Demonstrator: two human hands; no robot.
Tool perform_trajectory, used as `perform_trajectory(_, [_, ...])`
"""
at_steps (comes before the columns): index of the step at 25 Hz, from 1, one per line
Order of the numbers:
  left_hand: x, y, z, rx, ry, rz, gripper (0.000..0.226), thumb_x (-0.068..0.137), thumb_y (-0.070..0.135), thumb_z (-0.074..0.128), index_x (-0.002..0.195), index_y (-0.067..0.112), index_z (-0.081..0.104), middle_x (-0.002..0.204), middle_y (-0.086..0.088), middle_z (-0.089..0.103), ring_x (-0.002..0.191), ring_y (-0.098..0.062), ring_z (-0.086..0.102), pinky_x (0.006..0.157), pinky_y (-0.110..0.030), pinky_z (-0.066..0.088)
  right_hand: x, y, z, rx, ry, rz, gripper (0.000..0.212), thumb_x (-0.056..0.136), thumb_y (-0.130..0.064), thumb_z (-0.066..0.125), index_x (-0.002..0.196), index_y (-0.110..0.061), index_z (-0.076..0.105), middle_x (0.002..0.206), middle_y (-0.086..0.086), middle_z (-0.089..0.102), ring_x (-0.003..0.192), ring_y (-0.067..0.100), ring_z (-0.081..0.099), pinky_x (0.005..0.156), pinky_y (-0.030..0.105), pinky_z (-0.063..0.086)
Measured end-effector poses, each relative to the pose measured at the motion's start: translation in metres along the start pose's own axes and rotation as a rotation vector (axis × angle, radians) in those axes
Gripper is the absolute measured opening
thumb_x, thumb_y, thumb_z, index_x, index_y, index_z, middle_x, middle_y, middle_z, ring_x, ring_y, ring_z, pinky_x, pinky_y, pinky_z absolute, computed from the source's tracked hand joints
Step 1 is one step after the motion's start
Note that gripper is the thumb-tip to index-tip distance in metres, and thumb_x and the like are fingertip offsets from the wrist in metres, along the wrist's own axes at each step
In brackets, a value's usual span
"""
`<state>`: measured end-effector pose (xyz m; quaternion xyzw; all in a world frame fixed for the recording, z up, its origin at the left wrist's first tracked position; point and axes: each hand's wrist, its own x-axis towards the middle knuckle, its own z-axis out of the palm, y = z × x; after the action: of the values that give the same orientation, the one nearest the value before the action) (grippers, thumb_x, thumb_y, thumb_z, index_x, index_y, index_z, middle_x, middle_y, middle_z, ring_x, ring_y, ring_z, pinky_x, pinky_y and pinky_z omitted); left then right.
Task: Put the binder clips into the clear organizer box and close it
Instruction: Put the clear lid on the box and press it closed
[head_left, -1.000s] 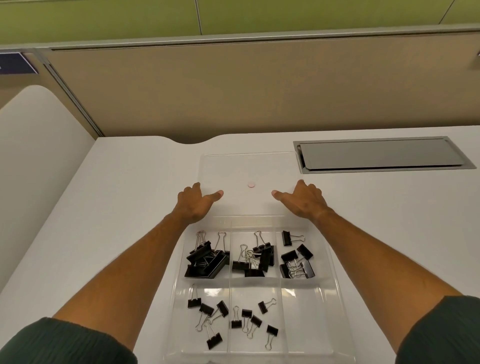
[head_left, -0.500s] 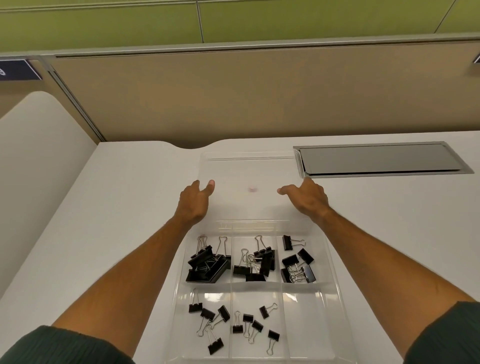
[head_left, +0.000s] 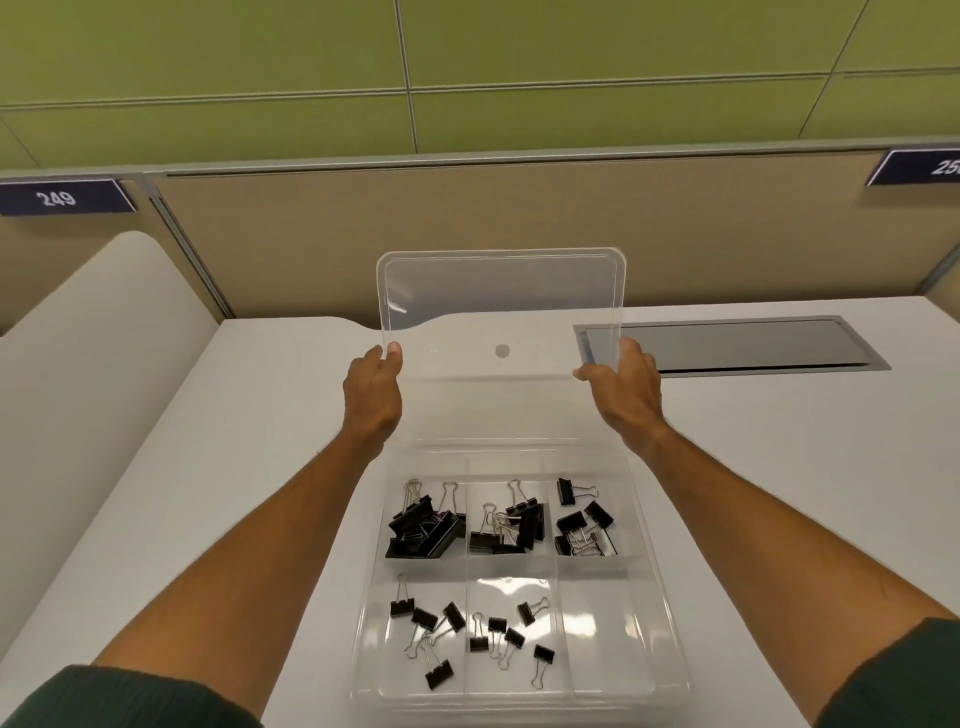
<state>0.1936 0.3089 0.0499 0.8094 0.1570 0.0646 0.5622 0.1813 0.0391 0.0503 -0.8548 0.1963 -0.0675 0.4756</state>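
You get bright, even overhead light; glare on the box (head_left: 597, 618) floor, soft shadows, wide-angle bending at edges.

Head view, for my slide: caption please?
Both hands raise the clear lid over the clip-filled organizer box.

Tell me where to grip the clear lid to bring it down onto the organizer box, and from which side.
Grip the clear lid on its two short side edges near the lower corners, one hand from each side, as the left hand and right hand do now. It is wide, thin and raised, so a two-sided grip should keep it level over the organizer box.
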Motion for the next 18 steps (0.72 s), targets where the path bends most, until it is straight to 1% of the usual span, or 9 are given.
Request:
perform_trajectory(2, [-0.006,0.0,-0.008,-0.103,0.012,-0.036,0.039,0.098,0.046,0.038,0.099,0.014,0.058,0.115,-0.009,0.059,0.103,-0.024,0.054,0.089,-0.037,0.042,-0.01,-0.003,-0.009,0.089,0.027,0.018,0.063,0.082,-0.026,0.065,0.138,-0.016,0.039,0.127,0.007,0.052,0.105,0.024,0.052,0.085,0.038,0.047])
perform_trajectory(6, [-0.023,-0.001,-0.028,-0.306,0.023,-0.111,0.032,0.093,0.047,0.044,0.083,0.021,0.059,0.098,-0.002,0.062,0.097,-0.022,0.057,0.095,-0.039,0.045,-0.033,-0.01,-0.03,0.196,0.059,0.049,0.04,0.084,-0.012,0.061,0.122,-0.017,0.051,0.111,0.005,0.059,0.099,0.025,0.057,0.078,0.034,0.048])
perform_trajectory(7, [-0.028,-0.001,-0.033,-0.362,0.023,-0.127,0.03,0.095,0.042,0.044,0.083,0.019,0.06,0.097,-0.003,0.062,0.098,-0.023,0.057,0.095,-0.038,0.045,-0.039,-0.01,-0.034,0.22,0.066,0.049,0.031,0.085,-0.008,0.058,0.114,-0.017,0.056,0.108,0.004,0.06,0.097,0.025,0.057,0.075,0.032,0.048])
perform_trajectory(9, [-0.036,-0.002,-0.043,-0.52,0.028,-0.174,0.024,0.098,0.028,0.046,0.095,0.011,0.062,0.103,-0.009,0.063,0.104,-0.025,0.06,0.098,-0.035,0.047,-0.047,-0.008,-0.041,0.316,0.083,0.083,0.021,0.084,-0.003,0.051,0.095,-0.015,0.063,0.102,0.006,0.065,0.094,0.025,0.061,0.073,0.034,0.055])
perform_trajectory(11, [-0.045,-0.005,-0.053,-0.655,0.021,-0.225,0.02,0.098,0.016,0.047,0.104,0.003,0.061,0.102,-0.011,0.063,0.11,-0.028,0.06,0.099,-0.036,0.048,-0.054,0.0,-0.047,0.48,0.073,0.173,0.025,0.081,0.001,0.047,0.082,-0.014,0.067,0.094,0.01,0.068,0.094,0.027,0.066,0.085,0.04,0.058])
perform_trajectory(12, [-0.05,-0.006,-0.058,-0.696,0.011,-0.242,0.019,0.097,0.012,0.047,0.103,0.0,0.061,0.099,-0.012,0.063,0.11,-0.029,0.061,0.097,-0.036,0.049,-0.056,0.005,-0.05,0.565,0.045,0.206,0.027,0.081,0.005,0.046,0.085,-0.01,0.069,0.094,0.013,0.068,0.098,0.03,0.067,0.088,0.039,0.058])
perform_trajectory(14, [-0.06,-0.008,-0.066,-0.732,0.007,-0.259,0.015,0.093,0.003,0.05,0.096,-0.002,0.063,0.097,-0.013,0.065,0.104,-0.028,0.063,0.093,-0.034,0.052,-0.066,0.016,-0.055,0.705,-0.018,0.239,0.026,0.083,0.009,0.048,0.099,0.002,0.068,0.099,0.019,0.066,0.101,0.033,0.066,0.086,0.034,0.057])
perform_trajectory(17, [-0.075,-0.009,-0.072,-0.711,0.016,-0.28,0.009,0.087,-0.002,0.06,0.083,0.002,0.068,0.092,-0.011,0.066,0.087,-0.024,0.064,0.086,-0.03,0.053,-0.084,0.028,-0.062,0.678,-0.057,0.244,0.018,0.083,0.004,0.054,0.088,0.0,0.071,0.099,0.021,0.066,0.09,0.026,0.063,0.086,0.034,0.05])
perform_trajectory(18, [-0.079,-0.01,-0.074,-0.678,0.015,-0.295,0.007,0.085,-0.001,0.064,0.081,0.004,0.069,0.089,-0.01,0.067,0.084,-0.023,0.064,0.084,-0.029,0.052,-0.089,0.033,-0.063,0.663,-0.066,0.24,0.014,0.082,0.004,0.057,0.086,0.005,0.07,0.096,0.025,0.066,0.087,0.025,0.06,0.09,0.035,0.049])
